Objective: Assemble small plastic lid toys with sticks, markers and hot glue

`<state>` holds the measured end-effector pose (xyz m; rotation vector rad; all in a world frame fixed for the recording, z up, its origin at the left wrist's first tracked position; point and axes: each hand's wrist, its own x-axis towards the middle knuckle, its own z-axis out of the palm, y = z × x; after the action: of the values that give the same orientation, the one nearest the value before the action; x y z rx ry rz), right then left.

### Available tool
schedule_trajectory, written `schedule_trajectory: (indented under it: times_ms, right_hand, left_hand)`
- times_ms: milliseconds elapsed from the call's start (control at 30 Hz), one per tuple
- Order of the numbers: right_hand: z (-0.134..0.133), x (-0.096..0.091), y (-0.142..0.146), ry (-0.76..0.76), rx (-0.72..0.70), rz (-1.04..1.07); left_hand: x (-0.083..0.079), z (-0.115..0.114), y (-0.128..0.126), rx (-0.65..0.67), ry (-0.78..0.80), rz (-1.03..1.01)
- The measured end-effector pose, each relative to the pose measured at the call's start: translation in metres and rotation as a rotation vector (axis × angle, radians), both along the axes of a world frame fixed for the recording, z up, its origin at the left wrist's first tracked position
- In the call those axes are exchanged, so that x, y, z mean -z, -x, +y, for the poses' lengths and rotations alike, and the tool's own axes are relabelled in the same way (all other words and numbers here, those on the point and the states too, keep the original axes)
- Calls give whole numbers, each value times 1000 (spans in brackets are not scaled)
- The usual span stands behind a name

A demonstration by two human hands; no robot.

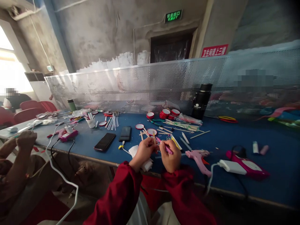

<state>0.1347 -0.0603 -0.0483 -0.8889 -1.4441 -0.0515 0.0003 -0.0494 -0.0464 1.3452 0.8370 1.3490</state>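
My left hand (pixel 143 152) is closed, pinching a small wooden craft stick (pixel 154 137) upright. Close beside it, my right hand (pixel 171 155) is wrapped round a slim pinkish-purple pen-like tool (pixel 168 150), whose tip points toward the stick. Whether tip and stick touch, I cannot tell. White tissue (pixel 147 165) lies under my left wrist at the table edge. Just beyond my hands are a round red-rimmed lid (pixel 152 132) and loose wooden sticks (pixel 161 131). To the right of my right hand rests a pink glue gun (pixel 199 157).
Two phones (pixel 105 142) lie to the left on the blue table (pixel 234 134). A black bottle (pixel 202 101) stands by the perforated metal divider (pixel 105 87). Red-patterned tape rolls (pixel 166 113) sit at the back. A magenta power strip (pixel 250 167) lies right; another person's hands (pixel 27 140) are left.
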Motion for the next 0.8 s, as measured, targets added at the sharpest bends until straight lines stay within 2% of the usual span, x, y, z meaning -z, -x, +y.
schedule_trajectory:
  times_ms: [133,467,700,800]
  right_hand:
    - [0,3,-1,42,12,68]
    - [-7,-3,1,35,-85,-13]
    - [-5,0,0,19,-36,-1]
    - [-5,0,0,16,-57,5]
  left_hand:
    - [-1,-1,0,-14,18,-6]
    - [2,0,-1,3,-7,19]
    - [1,-1,-1,-26,-8,60]
    - [1,-1,-1,-31,8,58]
